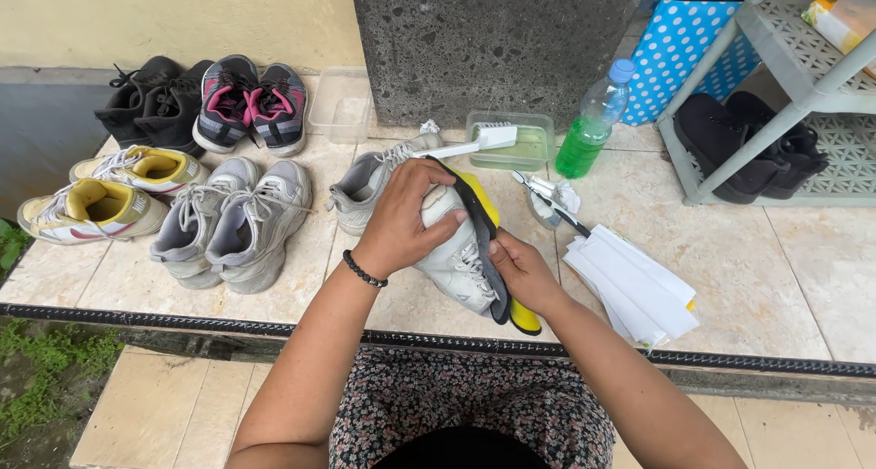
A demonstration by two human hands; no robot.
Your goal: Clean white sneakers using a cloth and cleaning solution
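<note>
Both hands grasp a white sneaker [453, 250] held over the tile floor [785, 277], centre frame: left hand [406, 218] clenched over its heel at 11 o'clock, right hand [517, 270] pinching a dark insole [479, 232] at 3 o'clock. Risk: the insole, half out, could snag or slip, and the shoe could drop. Sneaker looks scuffed, yellow-lined, laces loose. Its mate [365, 188], a white brush [474, 142] across a tray [534, 150] and a green-liquid bottle [593, 122] lie at 12 to 1 o'clock.
</note>
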